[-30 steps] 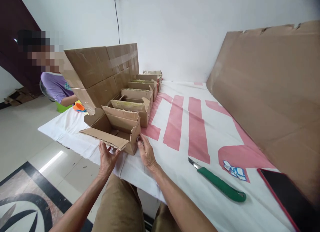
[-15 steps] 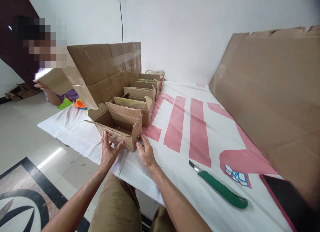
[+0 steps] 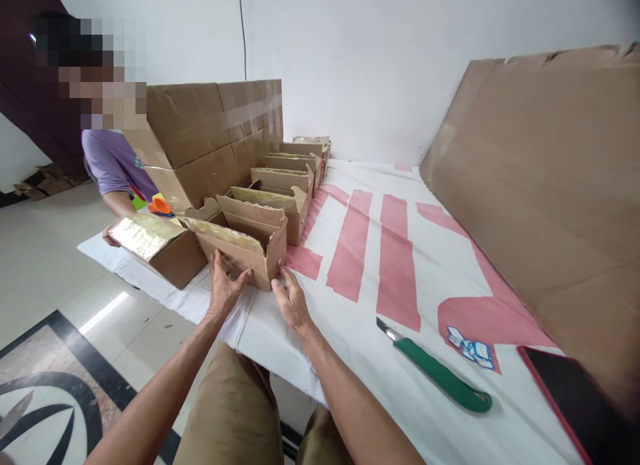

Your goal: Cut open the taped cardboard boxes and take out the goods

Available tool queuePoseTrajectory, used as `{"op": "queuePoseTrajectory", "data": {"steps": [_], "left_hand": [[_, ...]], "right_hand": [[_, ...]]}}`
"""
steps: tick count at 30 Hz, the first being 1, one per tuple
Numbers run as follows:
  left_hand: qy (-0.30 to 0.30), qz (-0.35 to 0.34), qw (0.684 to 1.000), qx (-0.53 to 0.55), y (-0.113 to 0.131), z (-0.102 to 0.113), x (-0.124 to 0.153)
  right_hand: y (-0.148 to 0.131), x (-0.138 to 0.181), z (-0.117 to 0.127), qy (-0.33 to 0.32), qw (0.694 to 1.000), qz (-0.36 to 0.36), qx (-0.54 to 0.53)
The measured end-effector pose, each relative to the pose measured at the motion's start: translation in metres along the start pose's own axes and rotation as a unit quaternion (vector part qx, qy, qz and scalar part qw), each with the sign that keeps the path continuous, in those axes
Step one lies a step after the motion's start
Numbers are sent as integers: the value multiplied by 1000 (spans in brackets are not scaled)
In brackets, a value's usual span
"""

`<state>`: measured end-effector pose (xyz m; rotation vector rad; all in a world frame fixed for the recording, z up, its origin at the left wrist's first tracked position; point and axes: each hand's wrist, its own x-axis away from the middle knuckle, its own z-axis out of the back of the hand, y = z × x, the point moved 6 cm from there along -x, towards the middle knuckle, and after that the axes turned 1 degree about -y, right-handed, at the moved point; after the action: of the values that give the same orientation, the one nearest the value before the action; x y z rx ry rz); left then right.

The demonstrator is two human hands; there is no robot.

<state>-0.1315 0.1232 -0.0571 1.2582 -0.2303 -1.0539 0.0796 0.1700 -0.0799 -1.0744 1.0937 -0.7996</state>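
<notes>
A small brown cardboard box (image 3: 260,255) stands at the near end of a row of similar open boxes (image 3: 285,191) on a white and pink cloth (image 3: 360,251). My left hand (image 3: 223,290) presses on its near side flap, fingers spread. My right hand (image 3: 291,301) lies open against the box's near right corner. Just left of it sits another box with a shiny gold top (image 3: 155,241), held at its far end by another person's hand (image 3: 109,236).
A person in a purple shirt (image 3: 113,168) sits at the left behind large stacked cartons (image 3: 200,138). A green-handled utility knife (image 3: 440,375), small blue and white tags (image 3: 473,348) and a dark tablet (image 3: 580,401) lie at the right. A big cardboard sheet (image 3: 545,178) leans against the wall.
The near box's front flap has been folded up and closed under my left hand. The other person has set a gold-topped box down on the cloth beside it.
</notes>
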Motion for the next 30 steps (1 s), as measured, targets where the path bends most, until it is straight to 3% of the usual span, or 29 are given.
{"op": "queuePoseTrajectory", "data": {"steps": [9,16,22,30], "left_hand": [[10,45,999,-11,-1,-10,-7],[-1,40,999,-5,-2,-12,-9],[16,42,999,-21,2,-1,-1],[-22,25,999,-21,-6,17,9]], "right_hand": [[-1,-2,0,22,1000,5,5],[-5,0,3,24,1000,1,5],[-8,-2,7,12,1000,-13,10],[-11,-5,6,-20,999,-10,36]]}}
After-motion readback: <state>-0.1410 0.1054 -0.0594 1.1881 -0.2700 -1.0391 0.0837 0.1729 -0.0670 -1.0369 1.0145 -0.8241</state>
